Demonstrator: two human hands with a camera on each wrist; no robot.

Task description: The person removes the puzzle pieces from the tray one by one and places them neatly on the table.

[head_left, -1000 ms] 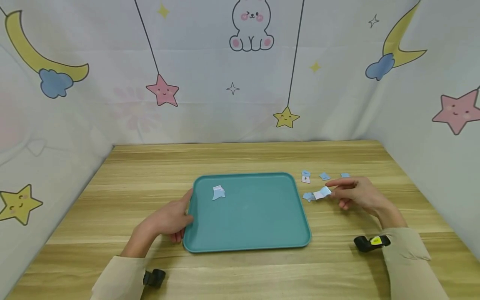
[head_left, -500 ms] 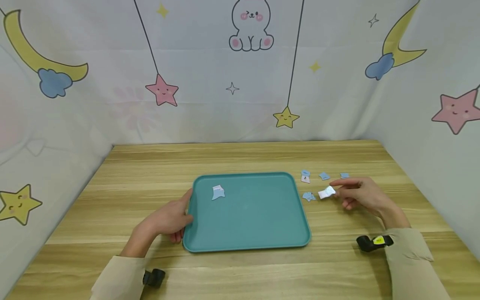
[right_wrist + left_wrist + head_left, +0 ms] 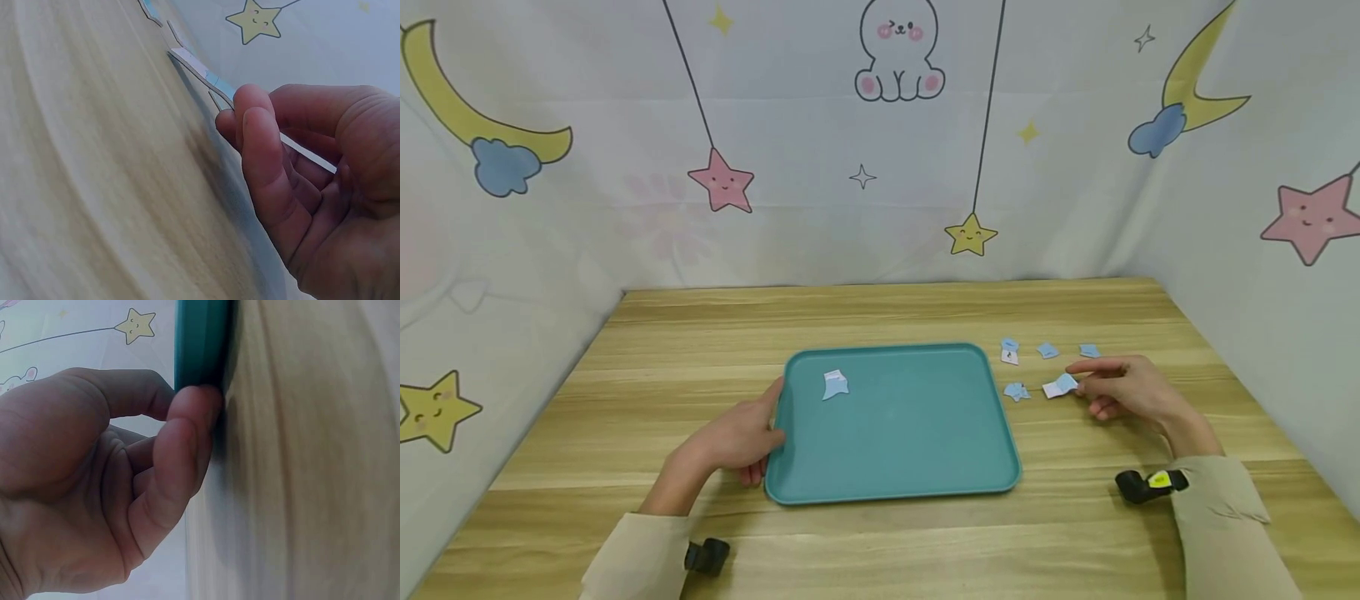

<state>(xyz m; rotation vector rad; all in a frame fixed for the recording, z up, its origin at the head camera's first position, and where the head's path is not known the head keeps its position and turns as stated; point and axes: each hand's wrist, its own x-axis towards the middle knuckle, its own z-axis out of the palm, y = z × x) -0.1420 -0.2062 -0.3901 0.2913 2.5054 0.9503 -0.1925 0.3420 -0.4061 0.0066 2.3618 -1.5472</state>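
My right hand (image 3: 1126, 388) pinches a blue-and-white puzzle piece (image 3: 1060, 385) between thumb and fingertips. In the right wrist view that piece (image 3: 199, 70) is thin and tilted, its far end close to the wood. Just left of it lies a small blue piece (image 3: 1017, 392), apart from it. My left hand (image 3: 739, 433) holds the left rim of a teal tray (image 3: 898, 442); in the left wrist view the curled fingers (image 3: 172, 469) meet the tray's edge (image 3: 199, 344). Inside the tray, near its upper left corner, lies another blue-and-white piece (image 3: 835, 385).
Behind the right hand, a blue-and-white piece (image 3: 1009, 351), a blue piece (image 3: 1048, 351) and another blue piece (image 3: 1088, 351) lie in a row on the wooden table (image 3: 880, 550). A patterned cloth (image 3: 790, 242) hangs around the back and sides.
My right hand has shifted slightly right with its piece, opening a gap from the small blue piece. The held piece has changed its tilt. My left hand stays on the tray.
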